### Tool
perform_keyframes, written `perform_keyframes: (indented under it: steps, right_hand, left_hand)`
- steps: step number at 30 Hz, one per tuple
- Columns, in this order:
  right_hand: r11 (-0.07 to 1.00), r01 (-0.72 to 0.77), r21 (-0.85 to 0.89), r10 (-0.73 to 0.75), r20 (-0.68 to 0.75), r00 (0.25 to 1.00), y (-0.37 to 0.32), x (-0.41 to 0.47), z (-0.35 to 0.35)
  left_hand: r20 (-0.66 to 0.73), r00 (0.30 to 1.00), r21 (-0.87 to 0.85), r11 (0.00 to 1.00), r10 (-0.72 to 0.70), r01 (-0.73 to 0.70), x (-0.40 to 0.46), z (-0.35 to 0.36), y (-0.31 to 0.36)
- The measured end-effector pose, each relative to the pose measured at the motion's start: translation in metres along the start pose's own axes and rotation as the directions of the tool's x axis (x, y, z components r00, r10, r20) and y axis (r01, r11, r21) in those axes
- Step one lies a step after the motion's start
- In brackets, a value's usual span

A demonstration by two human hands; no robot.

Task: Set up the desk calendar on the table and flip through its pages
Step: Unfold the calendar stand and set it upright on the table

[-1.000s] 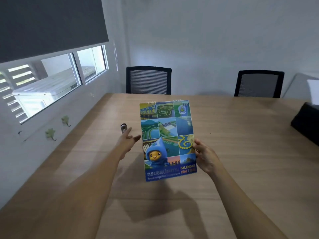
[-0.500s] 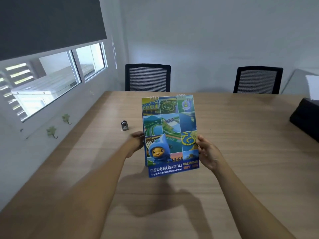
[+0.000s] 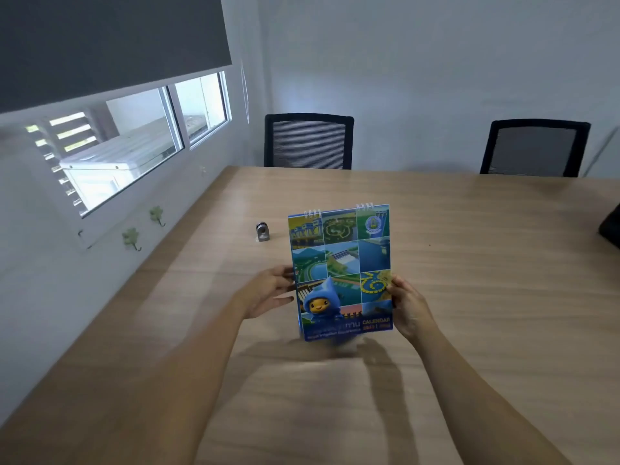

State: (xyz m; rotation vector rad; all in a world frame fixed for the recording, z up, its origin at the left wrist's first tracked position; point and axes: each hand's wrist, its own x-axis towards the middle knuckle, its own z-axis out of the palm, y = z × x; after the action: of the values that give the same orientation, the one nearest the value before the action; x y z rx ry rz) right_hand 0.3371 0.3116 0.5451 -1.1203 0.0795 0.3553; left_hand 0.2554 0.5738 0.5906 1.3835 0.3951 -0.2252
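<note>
The right hand's [image 3: 407, 308] fingers [image 3: 392, 290] are clamping the calendar [image 3: 340, 273] by its right edge, thumb on the cover. The left hand's [image 3: 268, 292] fingers [image 3: 285, 271] are lying loosely apart along the calendar's left edge, reaching behind it; whether they are gripping cannot be told. The calendar is standing upright in portrait, spiral rings on top, cover facing the camera, held over the middle of the bench [image 3: 469, 297]; its blurred bottom edge is sitting low, and whether it is touching the wood cannot be told.

At 10 o'clock from the calendar, near it, a small metal object [image 3: 262, 231] is standing on the bench. Nothing is lying between the hands and the calendar. At 12 o'clock, beyond the far bench edge, a black chair [image 3: 308, 140] is facing in; a second chair [image 3: 533, 147] is standing at 1 o'clock. A dark object [image 3: 610, 226] is showing at 3 o'clock at the frame edge. At 9 o'clock, two green hooks [image 3: 132, 238] are hanging on the wall below a window [image 3: 134, 142].

Both forearms are reaching forward from the lower frame, bare, converging on the calendar.
</note>
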Motion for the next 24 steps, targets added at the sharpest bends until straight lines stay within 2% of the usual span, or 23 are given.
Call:
perform_keyframes:
  steps: [5, 12, 17, 21, 24]
  right_hand:
    - [1.0, -0.022, 0.022, 0.023, -0.042, 0.999, 0.016, 0.0, -0.002]
    - [1.0, -0.006, -0.007, 0.005, -0.085, 0.996, 0.025, -0.007, 0.0]
    - [0.987, 0.054, -0.153, -0.082, -0.18, 0.98, 0.023, -0.012, 0.007]
    - [0.96, 0.072, -0.27, -0.104, -0.109, 0.989, 0.012, -0.023, 0.012]
    - [0.946, 0.086, -0.314, -0.111, -0.062, 0.992, 0.005, -0.035, 0.015]
  left_hand:
    - [0.007, 1.0, -0.097, 0.995, 0.003, -0.002, -0.001, 0.006, -0.009]
    - [-0.067, 0.991, -0.151, 0.981, 0.114, -0.123, 0.005, 0.021, -0.013]
    - [-0.226, 0.968, -0.087, 0.987, 0.112, -0.135, 0.014, 0.027, -0.018]
    - [-0.461, 0.875, 0.083, 0.989, 0.147, -0.123, 0.02, 0.026, -0.024]
    - [-0.495, 0.849, 0.148, 0.981, 0.186, -0.128, 0.021, 0.025, -0.026]
